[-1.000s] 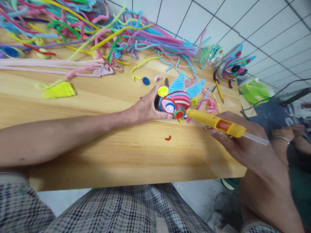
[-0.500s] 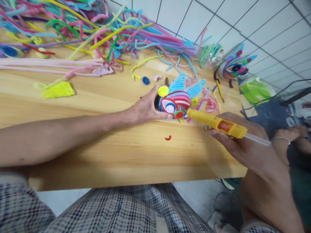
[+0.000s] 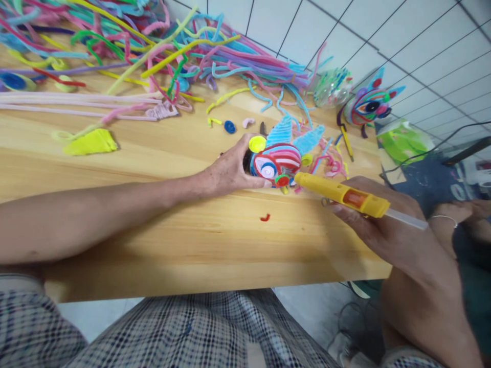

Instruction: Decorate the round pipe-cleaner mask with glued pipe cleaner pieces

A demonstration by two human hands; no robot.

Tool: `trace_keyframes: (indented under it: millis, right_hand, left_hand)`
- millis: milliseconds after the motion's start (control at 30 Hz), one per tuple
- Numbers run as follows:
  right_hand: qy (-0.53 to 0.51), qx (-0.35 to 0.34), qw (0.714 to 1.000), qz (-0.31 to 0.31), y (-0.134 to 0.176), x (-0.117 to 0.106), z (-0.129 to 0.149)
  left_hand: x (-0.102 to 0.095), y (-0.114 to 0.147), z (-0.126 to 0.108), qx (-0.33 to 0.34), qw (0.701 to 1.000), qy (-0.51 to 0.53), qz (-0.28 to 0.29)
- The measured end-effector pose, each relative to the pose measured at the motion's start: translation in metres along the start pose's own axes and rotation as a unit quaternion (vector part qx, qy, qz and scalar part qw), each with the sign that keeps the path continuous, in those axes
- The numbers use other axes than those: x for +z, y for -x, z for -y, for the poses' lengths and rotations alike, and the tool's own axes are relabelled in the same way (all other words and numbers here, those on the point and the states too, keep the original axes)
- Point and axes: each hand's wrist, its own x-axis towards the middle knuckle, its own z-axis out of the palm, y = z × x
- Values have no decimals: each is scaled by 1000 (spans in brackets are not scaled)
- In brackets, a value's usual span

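My left hand [image 3: 233,166] is wrapped round a colourful pipe-cleaner animal head [image 3: 283,156], its thumb along the lower edge. The head has blue ears, red, pink and blue stripes, a white-and-blue spiral eye, a yellow disc and a red-and-green round piece at the front. My right hand [image 3: 387,225] grips a yellow glue gun [image 3: 341,193], with a clear glue stick jutting from its back end. The gun's tip is at the right side of the head; whether it touches cannot be made out. Below lies a small red scrap [image 3: 265,217].
Heaped pipe cleaners [image 3: 230,51] cover the back left of the wooden table [image 3: 184,245]. A finished-looking animal head [image 3: 370,105], a yellow pen-like tool [image 3: 347,143] and a green bag [image 3: 404,143] lie at the right. Another person's hand [image 3: 452,212] shows at the right edge.
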Motion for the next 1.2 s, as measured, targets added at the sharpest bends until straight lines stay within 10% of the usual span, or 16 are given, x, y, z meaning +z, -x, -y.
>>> trace_keyframes:
  millis: [1200]
  right_hand:
    - [-10,34,999,-22,8,4,-2]
  left_hand:
    - [-1,1,-8,-30,999,27,21]
